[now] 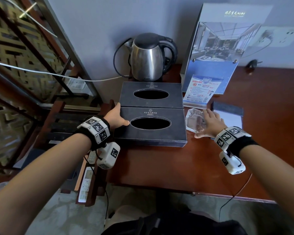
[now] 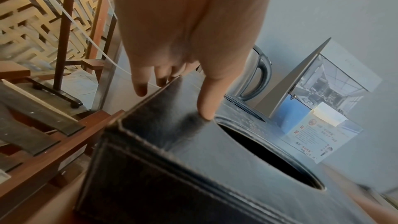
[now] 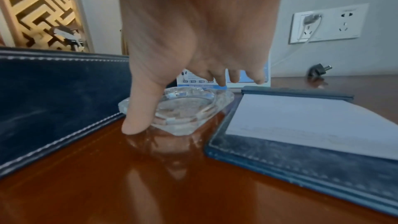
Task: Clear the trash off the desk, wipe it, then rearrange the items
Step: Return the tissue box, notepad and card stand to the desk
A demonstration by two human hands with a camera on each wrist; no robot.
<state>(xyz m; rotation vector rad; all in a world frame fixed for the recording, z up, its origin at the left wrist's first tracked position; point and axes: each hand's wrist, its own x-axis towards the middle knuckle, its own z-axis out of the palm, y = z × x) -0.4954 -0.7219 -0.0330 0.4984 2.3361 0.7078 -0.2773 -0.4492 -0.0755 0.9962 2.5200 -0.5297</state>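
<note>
Beside the steel electric kettle (image 1: 148, 57), the near black leather tissue box (image 1: 153, 133) sits on the glossy brown desk (image 1: 159, 163), gripped at its left end by the left hand (image 1: 116, 116), thumb on top. Right of that box, the right hand (image 1: 210, 122) spreads over a clear glass ashtray (image 3: 189, 108), thumb and fingertips clasping its rim.

Left hand (image 1: 115, 116) and right hand (image 1: 210, 122) both outstretched, fingers spread
</note>
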